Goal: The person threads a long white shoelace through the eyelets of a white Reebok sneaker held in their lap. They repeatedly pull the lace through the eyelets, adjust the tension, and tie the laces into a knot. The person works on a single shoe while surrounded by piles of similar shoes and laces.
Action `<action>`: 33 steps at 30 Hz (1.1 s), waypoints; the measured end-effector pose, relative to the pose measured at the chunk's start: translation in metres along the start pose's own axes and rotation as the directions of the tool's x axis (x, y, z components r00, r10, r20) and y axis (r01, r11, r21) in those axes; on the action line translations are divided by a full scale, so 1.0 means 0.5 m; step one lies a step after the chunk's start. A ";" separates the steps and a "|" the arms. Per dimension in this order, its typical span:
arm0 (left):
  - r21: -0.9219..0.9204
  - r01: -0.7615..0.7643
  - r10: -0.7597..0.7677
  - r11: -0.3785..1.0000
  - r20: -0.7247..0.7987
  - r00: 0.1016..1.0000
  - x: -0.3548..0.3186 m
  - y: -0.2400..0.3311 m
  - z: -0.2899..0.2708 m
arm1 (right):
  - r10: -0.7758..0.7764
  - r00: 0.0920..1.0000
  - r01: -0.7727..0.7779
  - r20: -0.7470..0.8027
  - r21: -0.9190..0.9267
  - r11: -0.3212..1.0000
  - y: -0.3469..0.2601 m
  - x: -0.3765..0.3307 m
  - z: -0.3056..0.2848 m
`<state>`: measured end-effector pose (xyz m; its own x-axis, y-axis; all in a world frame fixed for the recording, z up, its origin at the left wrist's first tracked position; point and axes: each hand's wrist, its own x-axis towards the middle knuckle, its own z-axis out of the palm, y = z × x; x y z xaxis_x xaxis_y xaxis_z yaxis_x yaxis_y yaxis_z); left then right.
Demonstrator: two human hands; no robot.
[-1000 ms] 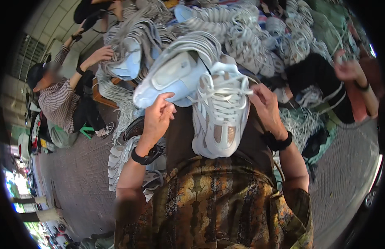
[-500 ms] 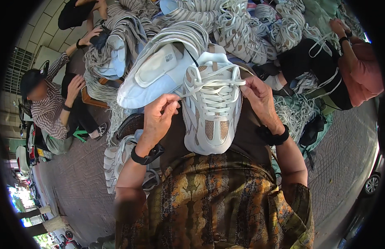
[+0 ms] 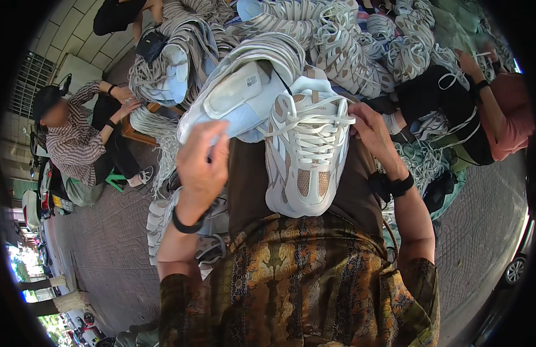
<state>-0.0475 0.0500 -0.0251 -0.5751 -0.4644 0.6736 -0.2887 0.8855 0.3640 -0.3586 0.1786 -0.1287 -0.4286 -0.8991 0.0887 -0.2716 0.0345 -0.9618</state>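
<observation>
A white and tan sneaker (image 3: pixel 305 196) lies on my lap, toe toward me, its white shoelace (image 3: pixel 314 144) crossed in rows up the front. My right hand (image 3: pixel 372 133) is closed at the shoe's right side, thumb and finger pinching the lace by the top eyelets. Off to the left of the shoe, my left hand (image 3: pixel 203 165) is raised, slightly blurred, with a gap between thumb and bent fingers and no lace seen in it. Just beyond that hand leans a stack of flat, unformed shoe uppers (image 3: pixel 236 89) with pale blue lining.
Heaps of similar shoe uppers (image 3: pixel 349 52) spread ahead. Loose laces (image 3: pixel 421 165) hang at the right, and more uppers (image 3: pixel 158 225) lie by my left forearm. A person in a striped shirt (image 3: pixel 74 136) sits at left; another in a pink top (image 3: pixel 505 115) is at right.
My left hand has let go of the lace at the shoe's left side and drawn away to the left. My right hand stays at the lace. The striped-shirt person's hands have come together.
</observation>
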 end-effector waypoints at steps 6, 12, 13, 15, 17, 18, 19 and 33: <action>0.165 -0.208 0.181 0.964 0.164 0.970 0.133 0.029 -0.031 | 0.095 0.988 -0.095 0.126 -0.003 0.995 0.000 0.044 -0.011; -0.188 0.175 -0.107 0.967 0.326 0.939 0.111 -0.009 0.103 | 0.251 0.948 -0.291 0.196 0.209 0.934 0.004 0.060 -0.009; -0.320 0.380 -0.255 0.868 0.369 0.894 0.112 -0.047 0.128 | 0.246 0.941 -0.312 0.232 0.316 0.896 0.008 0.058 -0.008; -0.450 0.680 -0.424 0.579 0.547 0.722 0.122 -0.090 0.161 | 0.222 0.927 -0.354 0.303 0.507 0.786 0.016 0.049 -0.004; -0.401 0.873 -0.425 0.278 0.764 0.486 0.134 -0.095 0.181 | 0.227 0.941 -0.332 0.251 0.554 0.763 0.006 0.041 0.009; -0.382 0.873 -0.493 0.303 0.721 0.487 0.129 -0.085 0.194 | 0.229 0.947 -0.320 0.226 0.577 0.752 0.002 0.040 0.013; -0.401 0.861 -0.457 0.315 0.731 0.507 0.127 -0.092 0.198 | 0.232 0.947 -0.321 0.224 0.576 0.752 0.001 0.039 0.014; -0.436 0.864 -0.296 0.253 0.815 0.498 0.131 -0.169 0.218 | -0.197 0.969 0.219 -0.147 0.151 0.964 -0.031 0.007 0.021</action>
<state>-0.1444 -0.0535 -0.0819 -0.8251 -0.4811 -0.2962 -0.2355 -0.1837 0.9544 -0.3468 0.1702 -0.1165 -0.4886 -0.8142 0.3135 -0.2256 -0.2292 -0.9469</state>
